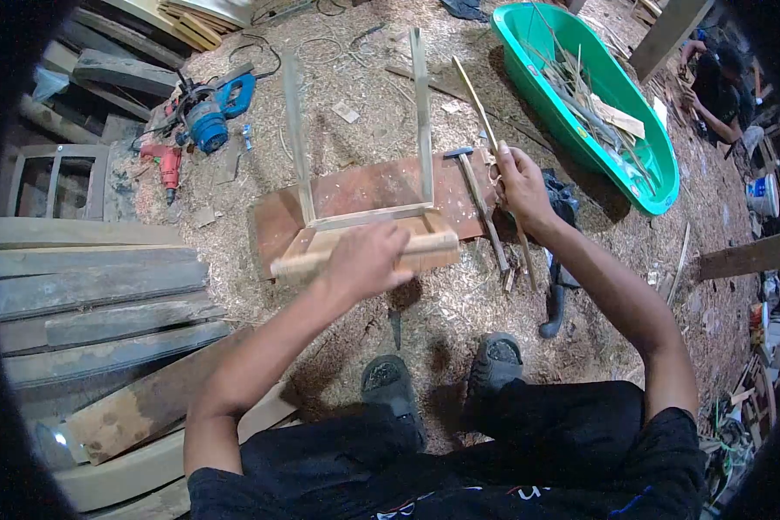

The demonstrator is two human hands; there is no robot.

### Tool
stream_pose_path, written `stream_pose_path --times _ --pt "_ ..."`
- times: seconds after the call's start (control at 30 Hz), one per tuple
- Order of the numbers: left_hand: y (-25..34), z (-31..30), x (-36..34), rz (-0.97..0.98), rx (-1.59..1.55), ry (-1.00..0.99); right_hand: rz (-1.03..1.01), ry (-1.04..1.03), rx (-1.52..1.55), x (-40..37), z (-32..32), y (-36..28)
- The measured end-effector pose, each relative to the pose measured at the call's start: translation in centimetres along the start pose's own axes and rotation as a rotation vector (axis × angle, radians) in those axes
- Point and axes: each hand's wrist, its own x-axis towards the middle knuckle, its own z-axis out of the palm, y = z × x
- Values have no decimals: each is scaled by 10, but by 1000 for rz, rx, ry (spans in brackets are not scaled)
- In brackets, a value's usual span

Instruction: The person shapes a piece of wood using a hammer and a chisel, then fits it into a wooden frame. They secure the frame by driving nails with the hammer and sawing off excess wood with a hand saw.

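Shoes [494, 360] on sawdust; L hand [364, 260] clamped on frame [422, 121] base, R hand [516, 182] fisted round stick [475, 102]. Stick may snap, frame may tip off plank [364, 186] edge.

Left hand [364, 260] motion-blurred, covers middle of frame [422, 121] base; grip unclear. Right hand [520, 186] fingers hide stretch of stick [474, 102]; anything else in that grip too small to tell. Co-worker [719, 87] top right half lost in dark lens rim. Planks [95, 286] cut off at left. Tub [529, 30] contents jumbled, indistinct.
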Motion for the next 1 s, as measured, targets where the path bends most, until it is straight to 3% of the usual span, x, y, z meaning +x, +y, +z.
stream_pose_path --times 0.1,0.3,0.4,0.47,0.63,0.8,0.97,1.0 --pt "9 28 -22 66 -16 29 -20 -28 -67 -4 -1 1" --pt "7 40 -28 104 39 54 -44 -24 140 8 3 -1" --pt "9 33 -27 85 12 34 -262 -36 83 20 8 -28" --pt "7 34 -27 87 7 29 -281 -7 40 20 14 -48" --pt "10 34 -23 43 19 -87 20 -185 392 21 14 -68" --pt "6 39 -26 107 17 8 129 -350 479 18 0 -55" --pt "-9 -11 -10 64 38 -6 9 -214 -284 18 -4 -32" --pt "-13 -25 -4 94 30 -27 -47 -199 -313 21 -4 -22"
